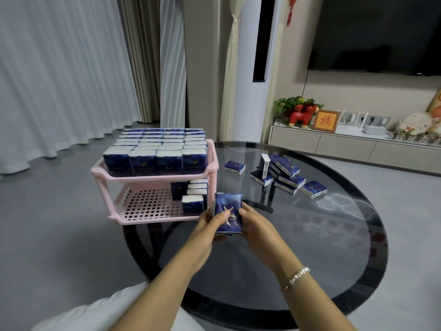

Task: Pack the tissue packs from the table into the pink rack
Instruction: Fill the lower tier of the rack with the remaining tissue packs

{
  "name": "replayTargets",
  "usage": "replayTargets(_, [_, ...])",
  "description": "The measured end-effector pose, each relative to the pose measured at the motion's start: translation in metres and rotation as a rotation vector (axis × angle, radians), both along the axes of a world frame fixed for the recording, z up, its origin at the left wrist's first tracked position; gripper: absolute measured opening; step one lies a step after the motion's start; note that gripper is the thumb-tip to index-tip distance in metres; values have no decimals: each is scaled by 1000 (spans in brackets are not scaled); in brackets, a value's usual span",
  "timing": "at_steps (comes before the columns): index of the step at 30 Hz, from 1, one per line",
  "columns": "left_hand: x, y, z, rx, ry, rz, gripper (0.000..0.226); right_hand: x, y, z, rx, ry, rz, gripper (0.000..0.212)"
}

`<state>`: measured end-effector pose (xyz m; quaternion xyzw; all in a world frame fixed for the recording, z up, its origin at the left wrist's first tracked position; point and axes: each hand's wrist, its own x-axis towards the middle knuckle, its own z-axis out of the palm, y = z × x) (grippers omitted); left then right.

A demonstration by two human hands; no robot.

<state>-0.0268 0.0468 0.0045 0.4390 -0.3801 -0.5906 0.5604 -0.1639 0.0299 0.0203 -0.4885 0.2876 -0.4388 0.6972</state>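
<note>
I have a single head-worn, wide-angle view that looks forward and down over a round glass table [334, 235], with both forearms reaching in close from the bottom edge. Farther off, it faces curtains [59, 75] and a television wall [372, 32].

Held tissue packs [228, 212]: only the front one shows its face; how many sit stacked behind it cannot be counted, and the left hand [210, 224] fingers are hidden behind them. Lower-shelf packs [193, 195] in the pink rack [152, 177] are partly screened by the upper tray and corner post. Loose packs [285, 174] on the table [334, 235] overlap, count unclear, print too small to read; both forearms cut off at bottom edge.
</note>
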Motion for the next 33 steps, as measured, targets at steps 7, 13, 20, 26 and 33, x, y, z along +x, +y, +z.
replayTargets(7, [70, 8, 6, -40, -360, -220, 95, 8, -15, 8, -130, 171, 258, 58])
replayTargets(13, [99, 15, -11, 42, -940, -297, 132, 25, -23, -14, -340, 666, 361, 101])
replayTargets(20, [103, 17, -16, -21, -944, -299, 137, 28, -27, -18, -326, 642, 415, 100])
replayTargets(26, [94, 15, -16, -120, -869, -202, 123, 34, -25, -19, -297, 507, 375, 80])
replayTargets(33, [119, 9, -7, -106, -763, -82, 101, 54, -26, -10, -310, 414, 310, 72])
